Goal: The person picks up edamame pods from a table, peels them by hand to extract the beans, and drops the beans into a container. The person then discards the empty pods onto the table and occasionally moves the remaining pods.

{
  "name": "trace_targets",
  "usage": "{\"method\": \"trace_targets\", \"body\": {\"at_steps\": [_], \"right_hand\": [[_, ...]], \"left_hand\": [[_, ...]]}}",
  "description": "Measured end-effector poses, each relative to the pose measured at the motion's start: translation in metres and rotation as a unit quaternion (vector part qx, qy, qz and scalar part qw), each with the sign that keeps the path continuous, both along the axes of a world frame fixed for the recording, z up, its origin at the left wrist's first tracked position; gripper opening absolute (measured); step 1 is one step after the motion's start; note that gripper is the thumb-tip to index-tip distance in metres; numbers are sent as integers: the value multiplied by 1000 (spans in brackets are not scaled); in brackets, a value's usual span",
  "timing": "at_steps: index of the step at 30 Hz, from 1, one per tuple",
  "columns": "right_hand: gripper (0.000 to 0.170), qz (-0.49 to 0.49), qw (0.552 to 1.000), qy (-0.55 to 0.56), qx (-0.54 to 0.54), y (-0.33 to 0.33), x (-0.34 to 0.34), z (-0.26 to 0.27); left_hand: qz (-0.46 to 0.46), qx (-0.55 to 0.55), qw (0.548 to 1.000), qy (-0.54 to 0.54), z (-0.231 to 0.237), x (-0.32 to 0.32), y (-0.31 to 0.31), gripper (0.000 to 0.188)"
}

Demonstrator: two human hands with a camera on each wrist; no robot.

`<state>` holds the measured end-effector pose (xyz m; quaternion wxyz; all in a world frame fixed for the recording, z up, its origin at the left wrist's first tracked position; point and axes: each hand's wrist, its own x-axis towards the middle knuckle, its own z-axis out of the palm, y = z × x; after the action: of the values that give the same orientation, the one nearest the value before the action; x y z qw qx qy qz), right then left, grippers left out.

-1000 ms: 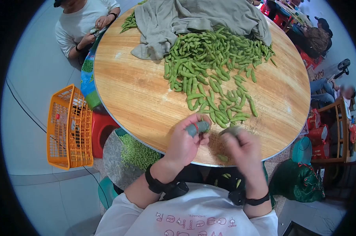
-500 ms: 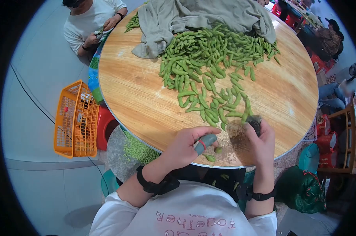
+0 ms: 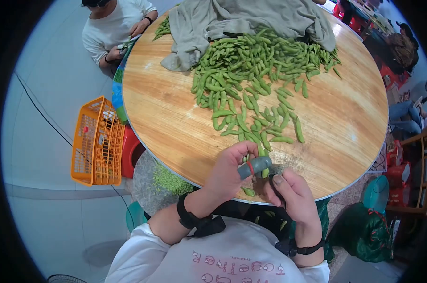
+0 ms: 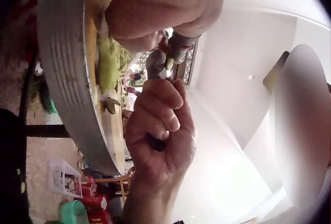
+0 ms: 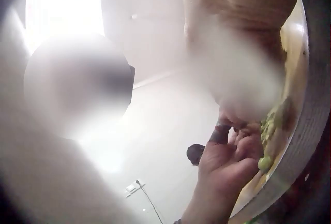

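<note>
Both hands (image 3: 226, 173) (image 3: 297, 197) sit close together, fingers curled, left pinching a pod (image 3: 261, 150).

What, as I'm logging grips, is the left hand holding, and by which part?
The left hand pinches a green pod, seemingly at its middle, where the covered thumb crosses it.

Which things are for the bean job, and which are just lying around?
Seem part of the job:
the green pod pinched in the left hand
the pile of pods
the gray finger cover
the shelled beans

Probably just lying around:
the orange basket
the red stool
the green sack
</note>
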<state>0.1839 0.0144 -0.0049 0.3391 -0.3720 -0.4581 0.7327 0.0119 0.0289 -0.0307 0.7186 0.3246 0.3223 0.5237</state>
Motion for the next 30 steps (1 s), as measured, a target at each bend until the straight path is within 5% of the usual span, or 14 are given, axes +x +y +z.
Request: {"method": "trace_targets", "body": {"at_steps": [2, 6, 13, 15, 17, 19, 21, 23, 25, 27, 28, 30], "right_hand": [[22, 3, 1000, -12, 20, 1, -1, -5], [20, -22, 997, -73, 25, -2, -9, -1], [18, 15, 996, 24, -87, -5, -10, -2], [16, -72, 992, -81, 64, -7, -15, -12], [16, -78, 977, -146, 133, -5, -11, -22], [16, -84, 953, -211, 202, -1, -13, -13], [15, -111, 989, -67, -73, 3, -14, 4], [14, -115, 988, -44, -88, 2, -15, -7], [11, -140, 954, -199, 175, 0, -22, -18], [10, -137, 925, -271, 226, -2, -19, -10], [10, -132, 889, -342, 276, -2, -19, -5], [10, -184, 897, -295, 273, 2, -20, -5]], "left_hand": [[17, 73, 986, 148, -1, -2, -3, 28], [38, 46, 988, 140, -1, 0, -11, 29], [-109, 45, 987, 110, 0, -17, -8, 14], [-113, 58, 982, 141, 0, -11, -9, 15], [1, 87, 978, 189, 0, 3, -13, 18], [-16, 80, 980, 181, 3, 0, -12, 19], [-31, 73, 982, 172, 5, -4, -12, 21], [-74, 30, 987, 140, 7, -9, -13, 23], [-69, 8, 989, 132, 8, -7, -13, 29], [-64, -14, 990, 123, 9, -6, -12, 35], [-63, 47, 974, 212, 9, -6, -10, 39], [-60, 109, 947, 297, 12, -4, -10, 42]]}}
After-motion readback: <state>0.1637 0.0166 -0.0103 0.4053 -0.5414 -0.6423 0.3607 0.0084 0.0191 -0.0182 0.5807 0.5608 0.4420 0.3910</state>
